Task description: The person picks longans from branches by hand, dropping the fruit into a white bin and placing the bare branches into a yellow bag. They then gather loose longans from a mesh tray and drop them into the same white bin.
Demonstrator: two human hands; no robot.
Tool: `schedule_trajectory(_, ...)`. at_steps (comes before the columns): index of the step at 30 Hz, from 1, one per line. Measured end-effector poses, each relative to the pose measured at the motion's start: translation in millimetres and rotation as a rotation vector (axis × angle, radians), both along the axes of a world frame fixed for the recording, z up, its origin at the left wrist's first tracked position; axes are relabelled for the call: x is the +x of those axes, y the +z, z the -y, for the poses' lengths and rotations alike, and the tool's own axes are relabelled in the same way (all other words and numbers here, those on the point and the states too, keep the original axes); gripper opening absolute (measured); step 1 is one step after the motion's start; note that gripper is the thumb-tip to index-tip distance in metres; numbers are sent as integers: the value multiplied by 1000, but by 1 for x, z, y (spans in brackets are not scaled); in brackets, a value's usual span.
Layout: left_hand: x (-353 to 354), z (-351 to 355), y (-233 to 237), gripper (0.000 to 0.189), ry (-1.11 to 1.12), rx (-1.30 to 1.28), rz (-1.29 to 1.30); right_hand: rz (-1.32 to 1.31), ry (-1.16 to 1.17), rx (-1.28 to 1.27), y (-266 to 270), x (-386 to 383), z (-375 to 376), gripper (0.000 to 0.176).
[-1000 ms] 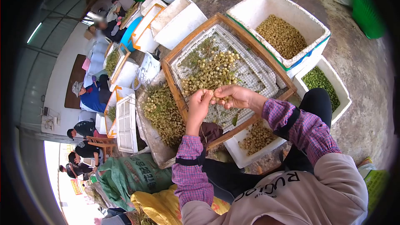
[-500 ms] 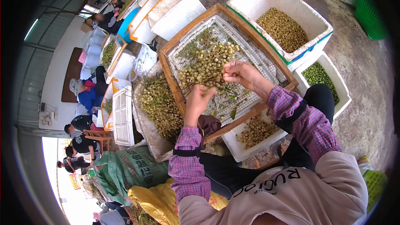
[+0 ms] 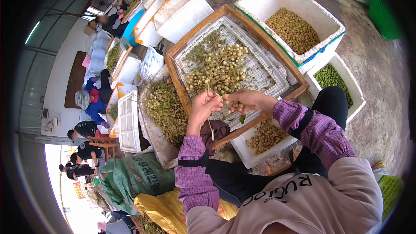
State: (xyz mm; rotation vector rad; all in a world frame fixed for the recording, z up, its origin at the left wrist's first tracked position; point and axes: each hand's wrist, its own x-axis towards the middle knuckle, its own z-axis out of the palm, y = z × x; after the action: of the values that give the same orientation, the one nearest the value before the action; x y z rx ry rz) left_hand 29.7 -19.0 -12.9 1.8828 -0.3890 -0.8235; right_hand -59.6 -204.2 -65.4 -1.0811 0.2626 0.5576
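Observation:
My left hand (image 3: 203,109) is closed in a pinch on the thin stems of a fruit sprig, one stem trailing below the fingers. Against it, my right hand (image 3: 250,99) curls its fingers round several small round yellowish fruits of that sprig. Both hands are just above the near side of a wood-framed wire-mesh screen (image 3: 273,78). On the mesh, right beyond my fingers, lies a heap of the same fruits (image 3: 223,67) on their stems, with loose stalk bits and leaves around it.
A foam box of loose yellowish fruits (image 3: 292,28) stands at right, with green fruits (image 3: 333,81) in another. Below the screen sits a box of fruits (image 3: 266,138). Stemmed fruits (image 3: 167,112) are piled at left, near a green sack (image 3: 134,177). Other people sit farther left.
My right hand has come down and left, closer to my left hand, and now curls round fruits. My left hand has shifted slightly, with a stem now showing below it.

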Motion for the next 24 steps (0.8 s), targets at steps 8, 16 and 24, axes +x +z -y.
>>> schedule_trajectory(8, -16, 14, 14, 14, 116, -130, 41, 104, -61, 240, 2, -1, -7, 32)
schedule_trajectory(16, -25, 19, 20, 11, 178, -283, 24, 136, -98, 288, 10, 1, 9, 24)
schedule_trajectory(24, -25, 14, 16, 11, 194, -274, 4, 181, -32, 103, 21, -2, 7, 36)
